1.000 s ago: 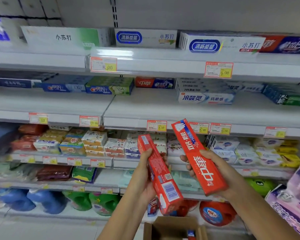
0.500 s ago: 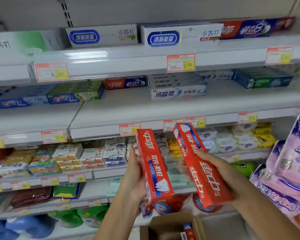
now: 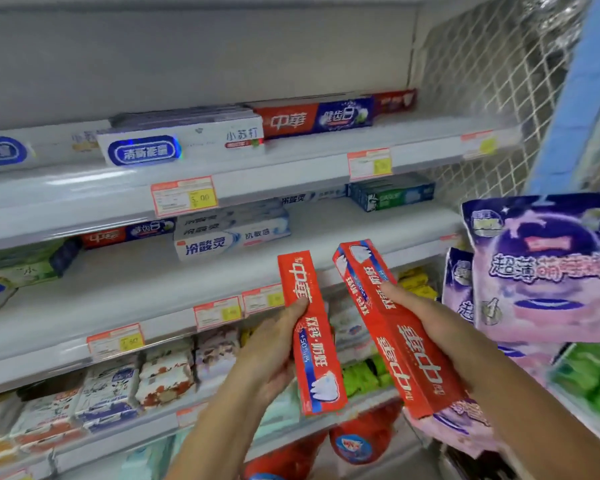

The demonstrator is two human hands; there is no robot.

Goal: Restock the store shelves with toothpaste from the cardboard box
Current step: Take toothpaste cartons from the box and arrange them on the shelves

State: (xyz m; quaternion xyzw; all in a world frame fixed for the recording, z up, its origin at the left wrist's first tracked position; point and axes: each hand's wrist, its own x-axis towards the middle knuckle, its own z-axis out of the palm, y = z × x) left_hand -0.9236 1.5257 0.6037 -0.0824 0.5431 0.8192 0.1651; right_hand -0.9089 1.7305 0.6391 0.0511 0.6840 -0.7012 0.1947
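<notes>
Now facing further right, my left hand [image 3: 269, 351] grips the left toothpaste box [image 3: 312, 341], right hand [image 3: 442, 329] the right toothpaste box [image 3: 400, 344], probably bound for blurry matching top-shelf stock [image 3: 290, 121].

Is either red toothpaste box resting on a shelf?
No; left hand grips the left box, right hand the right box, both midair.

left hand [image 3: 267, 355] fingers: hidden behind left red box [image 3: 314, 341] | right hand [image 3: 440, 327] fingers: under right red box [image 3: 406, 348] | price tag [image 3: 369, 164] print: blurred, unreadable | purple pack [image 3: 548, 271]: cut by right frame edge | lower-shelf packs [image 3: 163, 375]: labels smeared
</notes>
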